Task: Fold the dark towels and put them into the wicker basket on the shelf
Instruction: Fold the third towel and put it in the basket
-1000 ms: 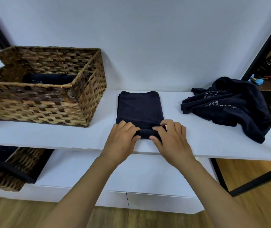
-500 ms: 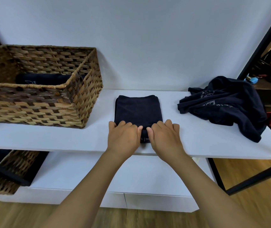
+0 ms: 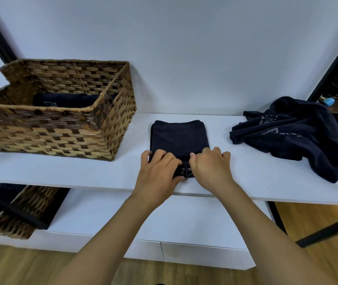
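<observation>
A folded dark towel [image 3: 179, 138] lies flat in the middle of the white shelf [image 3: 61, 171]. My left hand [image 3: 160, 171] and my right hand [image 3: 211, 167] sit side by side on its near edge. Both have their fingers curled over that edge, and my left thumb is tucked beneath it. White lettering shows on the strip of cloth between my hands. The wicker basket [image 3: 47, 138] stands at the left of the shelf, with a folded dark towel [image 3: 65, 100] inside it. A heap of crumpled dark towels [image 3: 295, 134] lies at the right end.
A white wall rises straight behind the shelf. Below, on a lower shelf at the left, sits a second wicker basket [image 3: 20, 214] with dark cloth in it. A black frame post [image 3: 332, 58] runs up the right side, and wooden floor lies beneath.
My hands moved from pressing flat on the towel's near edge to curling round it. The near edge has turned up, and white lettering now shows.
</observation>
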